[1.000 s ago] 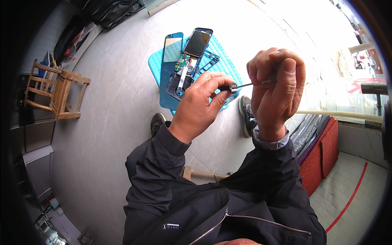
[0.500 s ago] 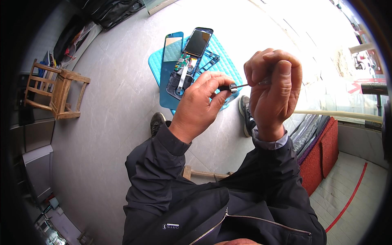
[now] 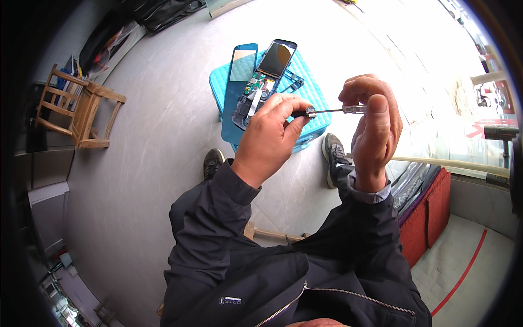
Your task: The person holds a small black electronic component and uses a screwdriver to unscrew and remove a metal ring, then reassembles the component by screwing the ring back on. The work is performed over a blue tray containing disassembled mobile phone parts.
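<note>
Between the thumb and fingers of my left hand [image 3: 272, 133] a small dark part with a metallic end [image 3: 310, 113] is pinched. My right hand [image 3: 377, 128] is curled round the clear handle of a thin screwdriver [image 3: 330, 111]. The screwdriver's shaft points left, its tip at the metallic end of the small part. Past my left hand, an opened handheld device [image 3: 276, 59] with a screen, green circuit board and white ribbon lies on a light-blue quilted-top stool [image 3: 315, 82]. To its left is a long flat panel [image 3: 236, 92]; to its right, a black plastic frame [image 3: 295, 84].
A wooden chair [image 3: 90, 117] stands at the left on the grey tiled floor [image 3: 147, 163]. My shoes [image 3: 214, 162] are close to the stool. At the right are a red textured mat [image 3: 430, 210] and a pale rail [image 3: 447, 164].
My right hand has shifted slightly right and its fingers have loosened, exposing the screwdriver's clear handle. The left hand still pinches the small part. The whole view has shifted slightly.
</note>
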Demonstrator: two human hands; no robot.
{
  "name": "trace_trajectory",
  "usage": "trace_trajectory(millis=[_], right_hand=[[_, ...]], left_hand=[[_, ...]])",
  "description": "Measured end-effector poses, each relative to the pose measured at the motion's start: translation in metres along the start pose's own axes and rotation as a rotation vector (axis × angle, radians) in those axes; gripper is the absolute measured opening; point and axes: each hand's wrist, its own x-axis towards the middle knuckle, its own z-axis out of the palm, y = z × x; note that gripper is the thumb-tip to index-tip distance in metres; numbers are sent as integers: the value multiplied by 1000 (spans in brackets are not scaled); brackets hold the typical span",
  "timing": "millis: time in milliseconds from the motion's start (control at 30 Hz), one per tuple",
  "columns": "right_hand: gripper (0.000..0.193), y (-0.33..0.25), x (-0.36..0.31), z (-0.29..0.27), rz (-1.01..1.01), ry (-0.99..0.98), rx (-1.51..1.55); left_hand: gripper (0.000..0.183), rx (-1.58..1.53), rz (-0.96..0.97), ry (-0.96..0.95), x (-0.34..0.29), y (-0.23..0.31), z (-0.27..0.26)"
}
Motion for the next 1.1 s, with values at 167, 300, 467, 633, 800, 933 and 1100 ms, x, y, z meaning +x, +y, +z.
trace_trajectory(millis=[167,300,467,633,800,933,1100], right_hand=[[21,-9,-2,1,84,-83,-77],[12,-14,0,2,124,-132,-120],[20,-17,-1,-1,200,-123,-184],[26,-10,-1,0,172,-46,-186],[37,-7,-1,-2,-27,-41,-462],[36,-12,-1,0,-4,-115,-546],[31,-16,5,-1,-20,-186,-397]], left_hand=[[18,38,4,28,0,-2,-2],[19,39,-32,23,-1,-3,-2],[19,55,-34,20,0,-4,-2],[19,51,-34,16,0,-5,-2],[18,63,-46,13,-2,-5,0],[17,134,2,38,-1,-6,0],[19,114,-46,44,-1,-5,-3]])
